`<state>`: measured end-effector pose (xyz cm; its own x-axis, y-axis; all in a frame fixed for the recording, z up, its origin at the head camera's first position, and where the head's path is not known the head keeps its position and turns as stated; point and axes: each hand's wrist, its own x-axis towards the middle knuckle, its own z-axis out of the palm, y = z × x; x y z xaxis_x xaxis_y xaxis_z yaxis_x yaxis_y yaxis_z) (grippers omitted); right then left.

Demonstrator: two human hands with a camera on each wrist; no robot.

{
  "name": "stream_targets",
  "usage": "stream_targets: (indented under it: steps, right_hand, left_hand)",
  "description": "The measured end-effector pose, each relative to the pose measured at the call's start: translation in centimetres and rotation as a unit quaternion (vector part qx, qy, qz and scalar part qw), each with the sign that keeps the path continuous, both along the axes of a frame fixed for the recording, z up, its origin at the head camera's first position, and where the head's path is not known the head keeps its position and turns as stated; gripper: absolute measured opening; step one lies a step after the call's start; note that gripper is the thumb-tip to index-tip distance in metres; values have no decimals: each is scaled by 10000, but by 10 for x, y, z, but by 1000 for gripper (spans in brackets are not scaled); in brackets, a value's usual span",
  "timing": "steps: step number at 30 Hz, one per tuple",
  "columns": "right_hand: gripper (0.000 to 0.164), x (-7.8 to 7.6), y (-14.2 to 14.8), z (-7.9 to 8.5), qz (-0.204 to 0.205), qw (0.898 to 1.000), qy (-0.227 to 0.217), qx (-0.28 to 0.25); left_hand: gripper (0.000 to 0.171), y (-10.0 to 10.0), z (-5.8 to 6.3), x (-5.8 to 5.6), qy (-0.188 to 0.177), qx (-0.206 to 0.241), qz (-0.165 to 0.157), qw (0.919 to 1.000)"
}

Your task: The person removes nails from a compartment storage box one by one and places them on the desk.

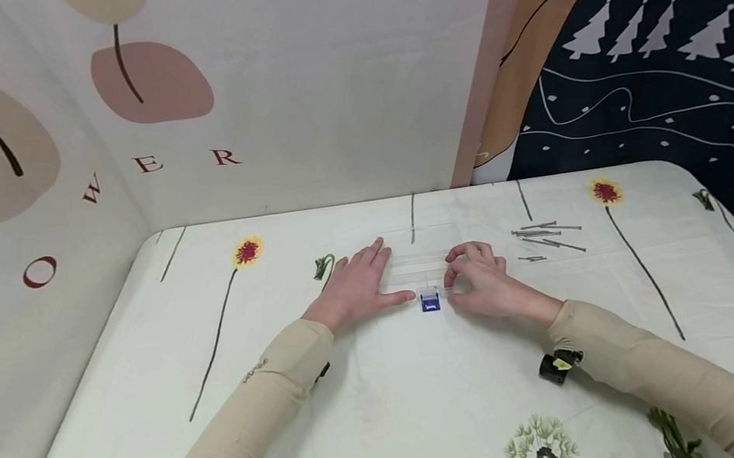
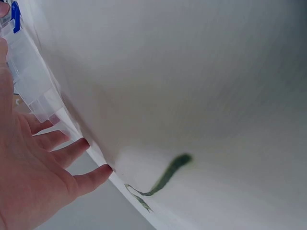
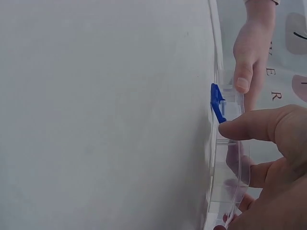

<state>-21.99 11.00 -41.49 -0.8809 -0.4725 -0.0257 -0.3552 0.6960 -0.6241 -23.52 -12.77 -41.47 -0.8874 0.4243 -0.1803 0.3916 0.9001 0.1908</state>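
Observation:
A clear plastic box [image 1: 425, 261] with dividers lies on the table, its blue latch [image 1: 429, 300] at the front edge facing me. My left hand [image 1: 362, 283] rests along the box's left side with fingers spread and the thumb stretched toward the latch. In the left wrist view the fingers of that hand [image 2: 45, 163] reach out straight beside the clear wall. My right hand [image 1: 483, 281] grips the front right part of the box. Its thumb [image 3: 244, 128] presses close beside the latch in the right wrist view, while its other fingers curl over the box's side.
Several grey nails [image 1: 545, 235] lie loose to the right of the box, close to my right hand. A white flower-print cloth [image 1: 392, 405] covers the table, and a white printed sheet [image 1: 336, 108] hangs behind it. At the right hangs a dark cloth [image 1: 658, 94] with tree prints.

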Motion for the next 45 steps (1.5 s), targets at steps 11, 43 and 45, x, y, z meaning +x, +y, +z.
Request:
stream_targets:
  steps: [11,43,45]
  right_hand:
    - [8,-1,2,-2,-40,9995,-50,-295]
    - [13,-6,21,10,150,9946,688,-759]
    - [12,-6,25,10,221,9948,653,-743]
  left_hand:
    - [97,0,0,0,36,-42,-13,10000]
    - [97,0,3,2,49,2,-68,10000]
    - [97,0,3,2,31,3,-72,10000]
